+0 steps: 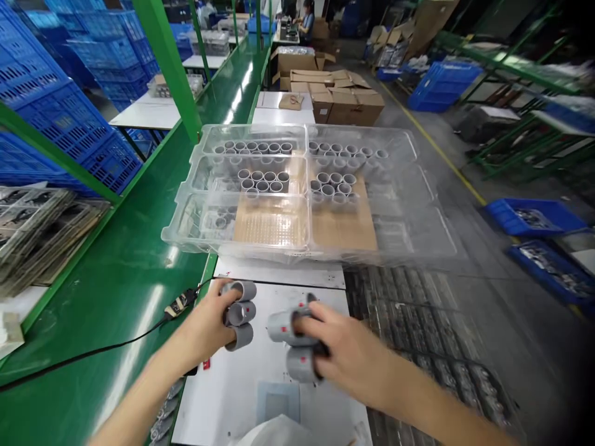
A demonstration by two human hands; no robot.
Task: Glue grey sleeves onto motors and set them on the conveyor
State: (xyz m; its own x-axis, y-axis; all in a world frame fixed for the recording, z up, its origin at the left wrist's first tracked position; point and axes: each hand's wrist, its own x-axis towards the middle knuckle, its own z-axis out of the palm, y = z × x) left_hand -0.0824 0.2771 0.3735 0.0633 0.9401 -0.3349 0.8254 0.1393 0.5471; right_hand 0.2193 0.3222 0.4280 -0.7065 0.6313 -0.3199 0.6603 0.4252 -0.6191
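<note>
L hand (204, 325) fingers pinch 3 grey pipe sleeves (240, 313), R hand (346, 350) fingers grip 2+ more sleeves (282, 327).

White board (223, 402) on green bench (93, 310), gray pipe sleeves (240, 337) on board, clear plastic tray (253, 131) beyond

The view looks from the person's head, forward and down along a white worktop (279, 272). The left hand (204, 325) and right hand (346, 347) sit close in the lower frame, with a clear plastic tray (251, 130) just beyond them. Cardboard boxes (346, 102) stand well off near the top, beside a concrete aisle (441, 186).
</note>
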